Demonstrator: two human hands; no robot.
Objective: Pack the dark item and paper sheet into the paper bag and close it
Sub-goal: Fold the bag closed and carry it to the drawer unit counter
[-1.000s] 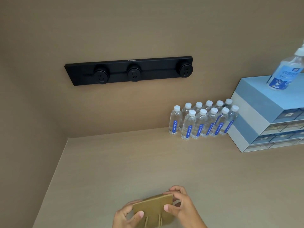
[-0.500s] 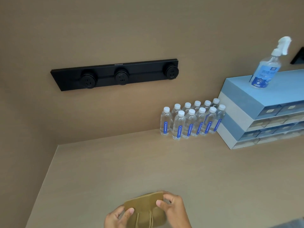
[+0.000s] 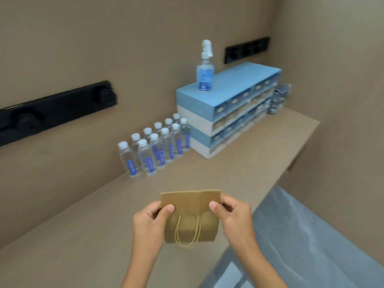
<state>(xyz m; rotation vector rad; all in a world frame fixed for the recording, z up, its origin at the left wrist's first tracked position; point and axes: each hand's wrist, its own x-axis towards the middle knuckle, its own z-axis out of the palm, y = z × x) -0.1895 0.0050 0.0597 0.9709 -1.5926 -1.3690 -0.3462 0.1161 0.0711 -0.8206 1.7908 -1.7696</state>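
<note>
I have the paper bag pinched at both ends of its folded-over top: my left hand grips the flap's left edge with thumb on the front, my right hand does the same on the right edge. The bag is near the front edge of the tabletop, its twine handles hanging down the front face; I cannot tell whether it rests there or is lifted. Neither the dark item nor the paper sheet is visible, so I judge they are already inside, though I cannot confirm it. The risk from here is the fold springing open if I let go before creasing it firmly. Uneven pressure between my two hands could also skew the flap or tear it.
</note>
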